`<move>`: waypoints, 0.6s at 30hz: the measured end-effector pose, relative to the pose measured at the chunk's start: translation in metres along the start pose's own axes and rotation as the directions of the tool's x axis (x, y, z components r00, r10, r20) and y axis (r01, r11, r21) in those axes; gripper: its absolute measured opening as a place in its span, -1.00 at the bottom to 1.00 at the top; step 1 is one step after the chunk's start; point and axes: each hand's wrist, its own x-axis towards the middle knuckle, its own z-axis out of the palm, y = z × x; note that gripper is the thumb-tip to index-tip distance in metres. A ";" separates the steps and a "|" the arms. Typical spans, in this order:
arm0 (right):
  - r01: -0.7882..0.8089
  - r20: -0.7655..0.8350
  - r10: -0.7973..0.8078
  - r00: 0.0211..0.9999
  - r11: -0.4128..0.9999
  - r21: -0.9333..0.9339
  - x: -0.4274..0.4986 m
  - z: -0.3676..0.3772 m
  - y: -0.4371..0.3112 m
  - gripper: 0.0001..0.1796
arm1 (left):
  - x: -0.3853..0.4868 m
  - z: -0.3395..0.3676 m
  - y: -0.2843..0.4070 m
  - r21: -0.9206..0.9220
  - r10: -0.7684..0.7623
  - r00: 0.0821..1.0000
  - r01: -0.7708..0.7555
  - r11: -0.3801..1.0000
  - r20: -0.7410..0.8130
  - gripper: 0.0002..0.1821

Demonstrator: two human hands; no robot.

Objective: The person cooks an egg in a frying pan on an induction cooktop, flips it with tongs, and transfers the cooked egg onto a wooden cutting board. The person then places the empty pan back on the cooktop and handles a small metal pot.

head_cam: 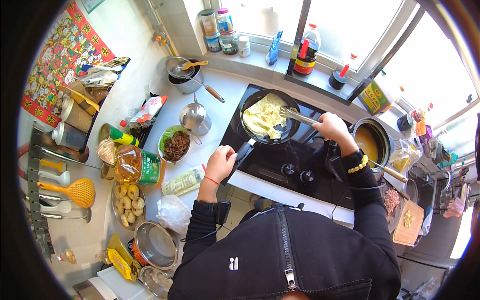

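Note:
A thin, pale-yellow egg pancake [267,115] lies folded and uneven in a black frying pan [293,131] on the cooktop. My right hand [332,128] grips metal tongs [305,118], whose tips touch the pancake's right edge. Beside the black pan handle [243,153] is my left hand [220,164], its fingers curled. Much of the handle shows past that hand, and whether the fingers hold it is unclear. To the right, a dark pot [369,140] contains orange-brown liquid, with a wooden-handled utensil [395,174] resting across its rim.
Left of the black cooktop [270,172] stand a bowl of shredded meat and lettuce [176,146], a metal pot [195,119] and an oil jug [138,165]. A strainer [180,67] rests on another pot. Sauce bottles [307,52] line the sill; a cutting board [408,223] lies far right.

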 end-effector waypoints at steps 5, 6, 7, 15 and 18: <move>-0.016 0.053 0.013 0.998 0.999 0.041 -0.003 0.004 -0.009 -0.70 | -0.015 0.012 -0.017 -0.083 -0.034 0.998 0.030 0.996 -0.053 -0.83; 0.024 -0.016 -0.024 1.000 1.000 -0.001 -0.006 0.004 -0.008 -0.70 | -0.017 0.013 -0.019 -0.094 -0.057 0.997 0.052 0.994 -0.051 -0.81; 0.057 -0.070 -0.059 0.996 0.998 -0.028 -0.010 0.003 -0.005 -0.71 | -0.019 0.015 -0.021 -0.115 -0.073 0.996 0.067 0.991 -0.049 -0.80; 0.073 -0.244 -0.111 0.963 0.985 -0.158 -0.039 0.006 0.002 -0.68 | -0.027 0.018 -0.027 -0.293 -0.213 0.968 0.244 0.925 0.132 -0.74; 0.153 -0.302 -0.203 0.932 0.972 -0.179 -0.046 0.011 -0.001 -0.69 | -0.027 0.021 -0.030 -0.309 -0.202 0.971 0.232 0.922 0.128 -0.75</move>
